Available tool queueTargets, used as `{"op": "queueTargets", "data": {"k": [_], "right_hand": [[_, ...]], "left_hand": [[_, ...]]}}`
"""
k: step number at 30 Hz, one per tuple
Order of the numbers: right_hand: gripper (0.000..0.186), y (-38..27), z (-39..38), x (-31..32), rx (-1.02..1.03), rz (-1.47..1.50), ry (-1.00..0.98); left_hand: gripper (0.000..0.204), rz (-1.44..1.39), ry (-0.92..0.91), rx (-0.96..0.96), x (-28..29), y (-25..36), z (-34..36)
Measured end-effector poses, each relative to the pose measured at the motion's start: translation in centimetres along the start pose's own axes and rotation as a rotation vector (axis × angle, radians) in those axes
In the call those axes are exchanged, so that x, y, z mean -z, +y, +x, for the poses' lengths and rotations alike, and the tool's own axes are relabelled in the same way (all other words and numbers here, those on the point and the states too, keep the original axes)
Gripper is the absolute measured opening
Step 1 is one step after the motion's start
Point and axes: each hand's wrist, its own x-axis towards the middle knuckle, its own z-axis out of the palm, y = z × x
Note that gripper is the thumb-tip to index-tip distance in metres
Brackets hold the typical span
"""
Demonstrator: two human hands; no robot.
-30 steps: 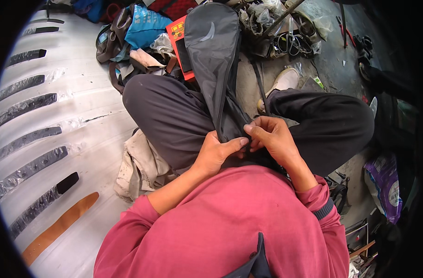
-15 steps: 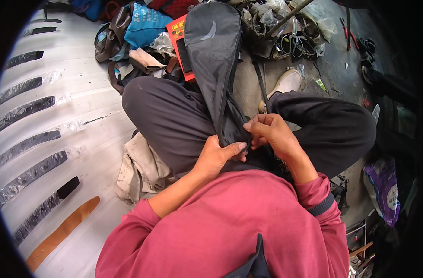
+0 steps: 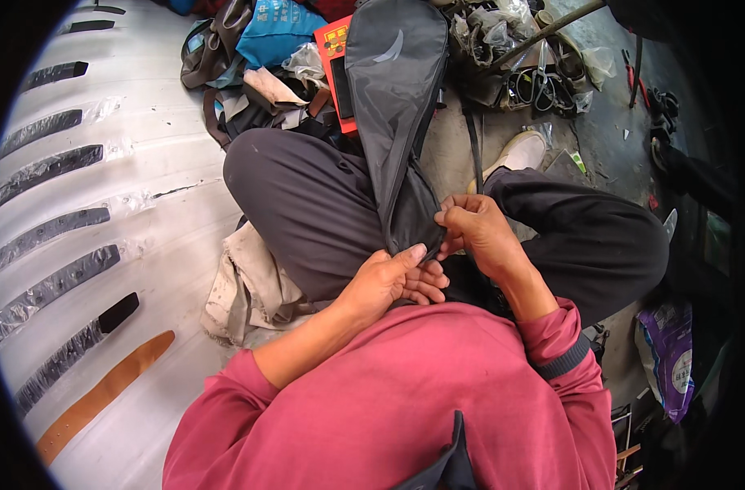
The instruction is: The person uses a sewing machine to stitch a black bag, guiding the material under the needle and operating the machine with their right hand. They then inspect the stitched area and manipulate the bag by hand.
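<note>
A black racket bag (image 3: 395,73) lies lengthwise across my lap, its wide rounded end away from me and its narrow end close to my belly. My left hand (image 3: 395,278) pinches the near tip of the bag between thumb and fingers, with the lower fingers showing beneath. On the other side, my right hand (image 3: 477,233) has thumb and forefinger pressed together on the bag's right edge. The fabric is folded and slack between the hands. Whatever small part the right fingertips grip is too small to make out.
Left, a pale ribbed surface bears dark wrapped straps (image 3: 58,294) and a brown leather strap (image 3: 107,392). Beyond my knee lie a blue bag (image 3: 278,33) and a red box (image 3: 337,73). Farther right stands a bin of scissors and scraps (image 3: 540,77); a purple bag (image 3: 674,359) lies right.
My left hand's lower fingers have come out from under the bag's tip and spread a little. The right hand keeps its pinch. The whole view has shifted slightly.
</note>
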Motion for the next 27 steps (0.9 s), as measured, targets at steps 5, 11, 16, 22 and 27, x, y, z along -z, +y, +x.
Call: {"op": "queueTargets", "data": {"k": [5, 11, 16, 22, 27], "right_hand": [[0.017, -0.3, 0.4, -0.6, -0.038, -0.014, -0.016], [0.018, -0.9, 0.7, -1.8, 0.008, 0.026, -0.058], [0.017, -0.7, 1.2, -3.1, 0.136, 0.032, -0.009], [0.018, -1.9, 0.7, -3.2, 0.166, -0.118, -0.005], [0.025, -2.4, -0.6, -2.5, 0.092, 0.001, -0.031]], "left_hand": [[0.050, -0.018, 0.078, -0.100, 0.0, -1.2, -0.4], [0.036, -0.061, 0.042, -0.467, 0.6, -2.3, -0.1], [0.032, -0.017, 0.074, -0.642, 1.0, -2.1, 0.1], [0.028, 0.030, 0.171, -0.728, 0.5, -1.5, 0.2], [0.025, 0.069, 0.212, -0.737, 0.2, -1.1, 0.2]]}}
